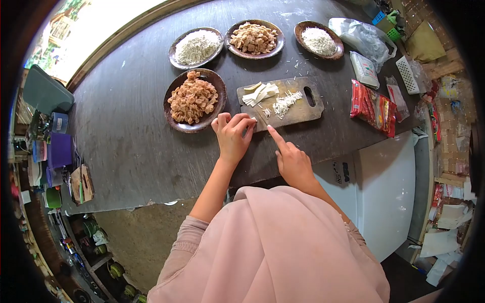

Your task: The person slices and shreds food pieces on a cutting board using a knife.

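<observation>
A wooden cutting board [298, 117] with a handle slot lies on the dark table. On its left end my left hand [233, 134], fingers curled, pins a small white slice [254, 119] at the near edge. My right hand [294, 162] is closed on a knife [263, 117], index finger stretched along it; the handle is hidden beneath the palm. Flat white slices [261, 93] are stacked toward the board's far left. To their right sits a small heap of thin white sticks [287, 103], with a few loose bits near the blade.
Left of the board stands a bowl of brown chips [192, 99]. Behind are bowls of white shreds [197, 47], pale chips [253, 39] and more white shreds [319, 41]. Plastic bags [359, 38], a white pack [364, 69] and red packets [373, 108] lie on the right.
</observation>
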`<act>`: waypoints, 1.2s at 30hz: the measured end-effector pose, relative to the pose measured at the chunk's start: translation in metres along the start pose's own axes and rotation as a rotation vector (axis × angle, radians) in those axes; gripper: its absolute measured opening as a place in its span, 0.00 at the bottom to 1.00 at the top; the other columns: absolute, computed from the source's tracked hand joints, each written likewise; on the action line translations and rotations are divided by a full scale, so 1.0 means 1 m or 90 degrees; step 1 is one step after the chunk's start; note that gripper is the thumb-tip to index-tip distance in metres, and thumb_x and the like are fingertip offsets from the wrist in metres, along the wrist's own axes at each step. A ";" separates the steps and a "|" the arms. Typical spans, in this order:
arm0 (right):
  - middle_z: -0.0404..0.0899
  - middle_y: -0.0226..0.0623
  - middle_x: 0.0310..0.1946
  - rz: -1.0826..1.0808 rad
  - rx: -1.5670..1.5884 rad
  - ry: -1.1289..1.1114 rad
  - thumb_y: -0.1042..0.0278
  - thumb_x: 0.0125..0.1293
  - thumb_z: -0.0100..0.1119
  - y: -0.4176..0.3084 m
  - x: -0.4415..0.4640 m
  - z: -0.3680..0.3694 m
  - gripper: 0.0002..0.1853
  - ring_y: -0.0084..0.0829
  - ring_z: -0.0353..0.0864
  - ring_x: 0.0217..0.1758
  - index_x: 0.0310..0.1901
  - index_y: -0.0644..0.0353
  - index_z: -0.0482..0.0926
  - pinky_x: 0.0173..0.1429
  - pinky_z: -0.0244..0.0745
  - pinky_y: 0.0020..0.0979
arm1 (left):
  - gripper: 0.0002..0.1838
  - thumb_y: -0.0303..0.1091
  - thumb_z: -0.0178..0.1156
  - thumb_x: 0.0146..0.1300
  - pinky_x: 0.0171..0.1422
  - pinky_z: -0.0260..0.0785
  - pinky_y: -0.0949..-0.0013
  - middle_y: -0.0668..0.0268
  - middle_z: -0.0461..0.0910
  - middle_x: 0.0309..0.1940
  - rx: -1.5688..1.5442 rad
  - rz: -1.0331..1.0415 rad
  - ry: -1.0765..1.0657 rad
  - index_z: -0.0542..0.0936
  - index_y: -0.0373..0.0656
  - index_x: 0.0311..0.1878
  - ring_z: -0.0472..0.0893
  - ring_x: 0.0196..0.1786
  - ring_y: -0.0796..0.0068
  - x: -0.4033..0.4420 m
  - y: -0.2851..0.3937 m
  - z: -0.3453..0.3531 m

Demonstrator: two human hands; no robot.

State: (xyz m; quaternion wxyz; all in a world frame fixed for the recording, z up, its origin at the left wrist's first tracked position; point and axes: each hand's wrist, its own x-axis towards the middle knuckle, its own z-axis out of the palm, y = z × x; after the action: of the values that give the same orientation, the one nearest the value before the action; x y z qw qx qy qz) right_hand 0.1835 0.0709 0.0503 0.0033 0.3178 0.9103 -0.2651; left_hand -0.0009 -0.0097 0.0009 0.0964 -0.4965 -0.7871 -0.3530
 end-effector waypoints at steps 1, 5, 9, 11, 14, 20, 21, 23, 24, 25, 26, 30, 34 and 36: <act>0.78 0.47 0.33 -0.003 0.003 -0.010 0.71 0.71 0.58 -0.002 0.000 0.001 0.42 0.52 0.86 0.33 0.82 0.30 0.53 0.41 0.82 0.52 | 0.08 0.33 0.74 0.54 0.60 0.56 0.61 0.82 0.87 0.43 0.000 -0.002 0.001 0.89 0.56 0.38 0.72 0.49 0.68 0.000 0.000 0.000; 0.78 0.47 0.33 -0.001 0.018 -0.025 0.71 0.70 0.58 -0.005 -0.001 0.005 0.43 0.52 0.86 0.33 0.82 0.29 0.52 0.42 0.82 0.52 | 0.08 0.33 0.74 0.54 0.60 0.56 0.61 0.82 0.86 0.43 -0.001 0.001 0.003 0.89 0.56 0.38 0.72 0.49 0.68 0.000 -0.001 0.001; 0.78 0.46 0.33 -0.003 0.026 -0.028 0.71 0.70 0.58 -0.006 -0.006 0.005 0.43 0.53 0.86 0.32 0.82 0.29 0.52 0.41 0.83 0.52 | 0.08 0.32 0.74 0.53 0.60 0.56 0.61 0.82 0.86 0.43 -0.003 0.001 0.006 0.88 0.55 0.37 0.72 0.49 0.68 0.001 -0.001 0.001; 0.78 0.46 0.33 0.001 0.024 -0.034 0.71 0.70 0.57 -0.007 -0.007 0.006 0.43 0.53 0.86 0.32 0.82 0.29 0.52 0.40 0.83 0.52 | 0.08 0.32 0.74 0.53 0.60 0.56 0.61 0.82 0.86 0.43 -0.002 0.000 0.003 0.88 0.55 0.37 0.72 0.49 0.68 0.000 -0.001 0.000; 0.77 0.46 0.32 0.000 0.018 -0.019 0.73 0.69 0.57 -0.006 -0.008 0.010 0.44 0.54 0.85 0.31 0.82 0.28 0.51 0.39 0.83 0.53 | 0.08 0.32 0.74 0.53 0.60 0.56 0.60 0.82 0.86 0.43 0.001 0.002 0.003 0.88 0.55 0.36 0.72 0.49 0.68 0.001 -0.001 0.000; 0.77 0.46 0.33 0.008 -0.057 0.010 0.78 0.64 0.57 -0.009 0.004 0.026 0.49 0.50 0.86 0.28 0.82 0.26 0.50 0.37 0.83 0.51 | 0.08 0.32 0.74 0.52 0.60 0.56 0.60 0.82 0.86 0.43 -0.007 -0.005 0.004 0.88 0.55 0.36 0.72 0.49 0.68 -0.001 0.000 0.001; 0.77 0.45 0.33 0.003 -0.069 0.022 0.79 0.63 0.57 -0.009 0.007 0.029 0.50 0.50 0.86 0.28 0.82 0.26 0.50 0.36 0.83 0.51 | 0.08 0.32 0.74 0.52 0.60 0.56 0.60 0.82 0.86 0.44 -0.004 -0.008 0.006 0.88 0.55 0.37 0.72 0.49 0.68 0.000 0.000 0.001; 0.77 0.45 0.33 -0.004 -0.081 0.035 0.79 0.62 0.56 -0.010 0.007 0.030 0.51 0.49 0.86 0.28 0.82 0.25 0.50 0.36 0.84 0.50 | 0.08 0.32 0.74 0.52 0.60 0.56 0.60 0.82 0.86 0.44 0.000 -0.010 0.009 0.88 0.55 0.37 0.72 0.49 0.67 0.000 0.001 0.000; 0.77 0.45 0.33 0.001 -0.076 0.028 0.79 0.62 0.57 -0.010 0.004 0.030 0.51 0.49 0.86 0.28 0.82 0.25 0.50 0.36 0.84 0.50 | 0.09 0.32 0.74 0.52 0.60 0.56 0.60 0.82 0.86 0.44 0.002 -0.009 0.007 0.88 0.54 0.37 0.72 0.49 0.67 -0.001 0.001 0.000; 0.77 0.45 0.33 0.004 -0.073 0.022 0.79 0.61 0.57 -0.009 0.001 0.028 0.51 0.49 0.86 0.28 0.82 0.25 0.50 0.37 0.84 0.50 | 0.09 0.32 0.74 0.52 0.61 0.56 0.60 0.82 0.87 0.44 0.004 -0.008 0.007 0.88 0.54 0.37 0.72 0.49 0.67 0.000 0.001 0.000; 0.77 0.45 0.33 0.002 -0.073 0.022 0.79 0.61 0.57 -0.009 -0.002 0.026 0.51 0.49 0.86 0.28 0.82 0.25 0.50 0.37 0.84 0.50 | 0.09 0.32 0.74 0.52 0.61 0.56 0.60 0.82 0.87 0.44 0.006 -0.009 0.009 0.88 0.54 0.37 0.72 0.49 0.67 0.000 0.000 0.000; 0.77 0.46 0.33 0.016 -0.057 -0.015 0.78 0.64 0.57 -0.006 -0.008 0.012 0.49 0.51 0.86 0.30 0.82 0.27 0.51 0.38 0.83 0.50 | 0.08 0.32 0.74 0.53 0.61 0.56 0.60 0.82 0.87 0.43 -0.004 -0.009 0.008 0.89 0.54 0.38 0.72 0.48 0.67 -0.001 0.000 0.001; 0.77 0.47 0.33 0.008 -0.013 0.035 0.74 0.69 0.57 0.001 0.004 0.006 0.44 0.52 0.85 0.31 0.82 0.29 0.53 0.39 0.82 0.51 | 0.08 0.33 0.74 0.53 0.60 0.56 0.60 0.82 0.86 0.43 -0.008 -0.009 0.011 0.89 0.55 0.38 0.72 0.48 0.68 -0.001 0.000 0.001; 0.78 0.47 0.33 -0.002 -0.014 0.039 0.73 0.70 0.57 0.000 0.008 0.003 0.43 0.52 0.85 0.32 0.82 0.30 0.53 0.39 0.82 0.51 | 0.08 0.33 0.74 0.54 0.60 0.56 0.60 0.82 0.86 0.43 -0.006 -0.009 0.013 0.89 0.55 0.37 0.72 0.48 0.68 -0.001 0.001 0.001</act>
State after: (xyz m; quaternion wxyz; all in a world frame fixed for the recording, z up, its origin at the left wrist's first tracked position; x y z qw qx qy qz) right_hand 0.1763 0.0741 0.0467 -0.0213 0.3242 0.9134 -0.2452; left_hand 0.0003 -0.0099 -0.0001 0.0998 -0.4877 -0.7881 -0.3622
